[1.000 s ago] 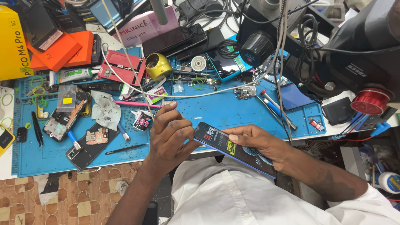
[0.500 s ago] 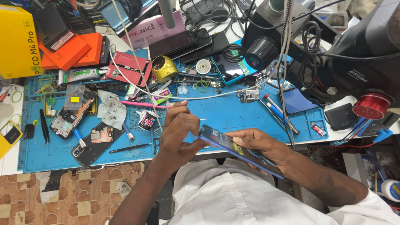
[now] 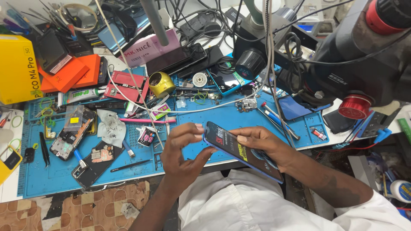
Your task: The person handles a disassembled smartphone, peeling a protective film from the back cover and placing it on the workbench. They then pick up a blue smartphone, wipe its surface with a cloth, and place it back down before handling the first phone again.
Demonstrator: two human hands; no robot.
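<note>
Held item: phone (image 3: 243, 150), dark screen with red and yellow graphics, blue edge, tilted above the near edge of the mat (image 3: 222, 115), over the person's lap.

Right hand (image 3: 263, 143): clamped on the phone from behind, fingers wrapped over its upper long edge.

Left hand (image 3: 184, 152): fingers curled, thumb and fingertips closed on the phone's top left corner.

Surface: blue gridded mat on a white bench, crowded with parts.

Packages and labels, by place:
- Yellow box (image 3: 17, 70), rectangular, dark lettering down its side; far left, off the mat.
- Orange boxes (image 3: 75, 72), two flat ones overlapping, just right of the yellow box; a dark handset lies on them.
- Pink box (image 3: 150, 47), long, pale with dark print; top centre, behind a grey pole.
- Red frame (image 3: 126, 85), flat, with cut-outs; below the pink box.
- Tube (image 3: 83, 95), white and green, lying flat below the orange boxes.
- Small pot (image 3: 147, 136), black with pink and white label; centre of mat, left of the left hand.
- Yellow sticker on an opened phone (image 3: 70, 132), left part of mat.

Other: gold cup (image 3: 160, 83); tweezers (image 3: 45, 149); microscope (image 3: 355, 60), black with red ring, upper right.
</note>
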